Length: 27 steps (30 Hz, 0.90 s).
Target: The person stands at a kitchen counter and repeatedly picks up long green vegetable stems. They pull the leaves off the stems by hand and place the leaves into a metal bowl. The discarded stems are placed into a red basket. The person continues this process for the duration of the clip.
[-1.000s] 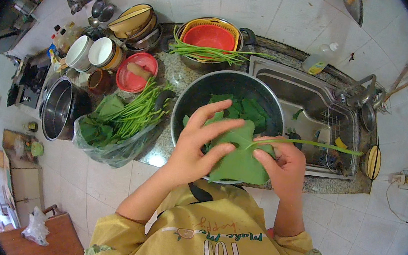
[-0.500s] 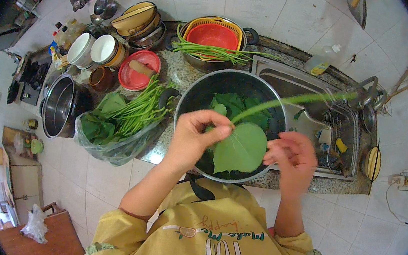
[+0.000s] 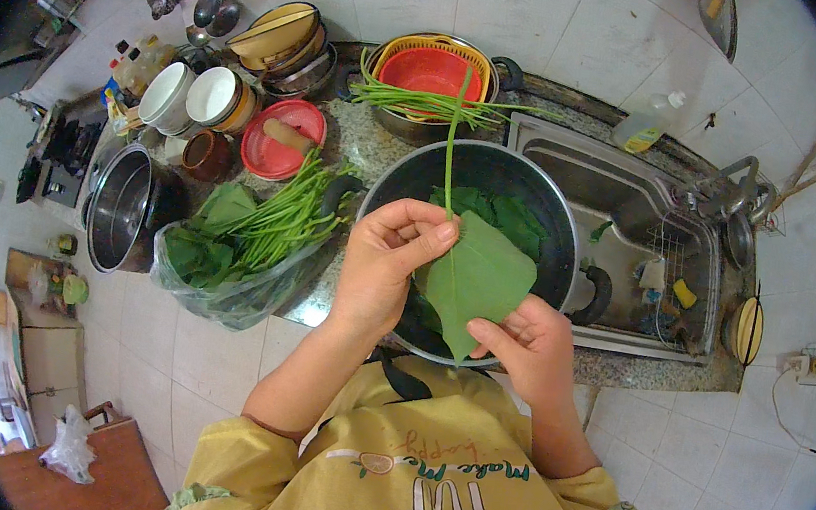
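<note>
My left hand pinches the base of a big green leaf where its long stem rises straight up. My right hand holds the leaf's lower tip. The leaf hangs over a large dark metal pot that has more green leaves in it. To the left, a clear plastic bag holds leafy stalks on the counter.
A steel sink with a tap lies to the right. Stripped stems rest across a pot holding an orange-red colander. A red bowl, cups, stacked bowls and a steel pot crowd the left.
The leaf's stem has swung from pointing right to pointing straight up. My left hand moved to pinch the stem's base, and my right hand dropped to the leaf's lower tip.
</note>
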{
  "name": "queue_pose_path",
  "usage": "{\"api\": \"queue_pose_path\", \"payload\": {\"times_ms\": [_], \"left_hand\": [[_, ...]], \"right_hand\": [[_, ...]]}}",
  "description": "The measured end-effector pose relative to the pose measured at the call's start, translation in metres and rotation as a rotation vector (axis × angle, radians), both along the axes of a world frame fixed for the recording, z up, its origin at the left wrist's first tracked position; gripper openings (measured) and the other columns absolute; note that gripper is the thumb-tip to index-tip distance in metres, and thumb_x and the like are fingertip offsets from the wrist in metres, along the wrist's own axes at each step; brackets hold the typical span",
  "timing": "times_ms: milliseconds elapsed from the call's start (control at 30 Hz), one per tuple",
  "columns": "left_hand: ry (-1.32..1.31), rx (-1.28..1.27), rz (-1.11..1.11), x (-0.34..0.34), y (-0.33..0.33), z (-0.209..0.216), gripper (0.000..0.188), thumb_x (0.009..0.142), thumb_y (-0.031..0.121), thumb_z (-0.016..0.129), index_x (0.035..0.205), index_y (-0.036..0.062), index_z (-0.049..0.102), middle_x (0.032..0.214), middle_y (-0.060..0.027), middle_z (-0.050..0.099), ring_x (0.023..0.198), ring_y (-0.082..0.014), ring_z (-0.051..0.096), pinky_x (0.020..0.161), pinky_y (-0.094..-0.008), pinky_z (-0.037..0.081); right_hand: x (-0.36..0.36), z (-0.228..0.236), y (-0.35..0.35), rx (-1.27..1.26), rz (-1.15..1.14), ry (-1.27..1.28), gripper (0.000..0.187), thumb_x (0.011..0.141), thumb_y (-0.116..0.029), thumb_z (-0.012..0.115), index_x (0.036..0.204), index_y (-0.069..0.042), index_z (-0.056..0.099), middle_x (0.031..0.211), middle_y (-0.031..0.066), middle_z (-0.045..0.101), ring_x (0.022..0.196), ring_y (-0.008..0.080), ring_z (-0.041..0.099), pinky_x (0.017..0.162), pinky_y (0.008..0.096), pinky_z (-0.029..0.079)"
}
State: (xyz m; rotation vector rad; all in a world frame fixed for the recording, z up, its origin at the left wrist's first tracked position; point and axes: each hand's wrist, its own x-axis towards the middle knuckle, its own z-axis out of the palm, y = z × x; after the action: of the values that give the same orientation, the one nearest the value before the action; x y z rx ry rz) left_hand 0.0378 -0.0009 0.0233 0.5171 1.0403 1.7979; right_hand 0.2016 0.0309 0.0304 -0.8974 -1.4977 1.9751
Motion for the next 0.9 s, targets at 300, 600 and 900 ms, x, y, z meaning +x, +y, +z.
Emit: {"api": "queue_pose_path", "payload": {"times_ms": [300, 600, 900], "left_hand": [[0.157, -0.031, 0.047, 0.002, -0.003, 0.003, 0.009, 0.072, 0.002, 0.065, 0.08, 0.0014, 0.059, 0.075, -0.0023, 0.059, 0.068, -0.0077, 0.053, 0.065, -0.0206, 0.042], [1.468, 0.26, 0.034, 0.006, 0.005, -0.007, 0.02, 0.062, 0.007, 0.068, 0.081, 0.0047, 0.06, 0.071, -0.0086, 0.053, 0.071, -0.0261, 0.052, 0.063, -0.0333, 0.041], [1.52, -0.149, -0.062, -0.015, -0.025, -0.052, 0.008, 0.07, 0.007, 0.061, 0.077, 0.0038, 0.061, 0.065, -0.0125, 0.055, 0.064, -0.0313, 0.054, 0.058, -0.0386, 0.044]], "right_hand": [[0.021, -0.006, 0.011, 0.138, 0.026, -0.109, 0.023, 0.077, -0.003, 0.058, 0.1, 0.001, 0.057, 0.081, 0.0059, 0.061, 0.068, 0.0105, 0.057, 0.058, 0.0209, 0.046], [-0.005, 0.0, 0.039, 0.422, -0.226, -0.056, 0.017, 0.079, -0.005, 0.058, 0.095, -0.003, 0.06, 0.08, 0.0028, 0.059, 0.064, 0.0074, 0.054, 0.057, 0.0182, 0.043], [0.036, -0.007, 0.055, 0.414, -0.655, 0.001, 0.013, 0.086, -0.012, 0.051, 0.086, 0.0, 0.057, 0.074, 0.0078, 0.058, 0.058, 0.0129, 0.055, 0.052, 0.0243, 0.047]]}}
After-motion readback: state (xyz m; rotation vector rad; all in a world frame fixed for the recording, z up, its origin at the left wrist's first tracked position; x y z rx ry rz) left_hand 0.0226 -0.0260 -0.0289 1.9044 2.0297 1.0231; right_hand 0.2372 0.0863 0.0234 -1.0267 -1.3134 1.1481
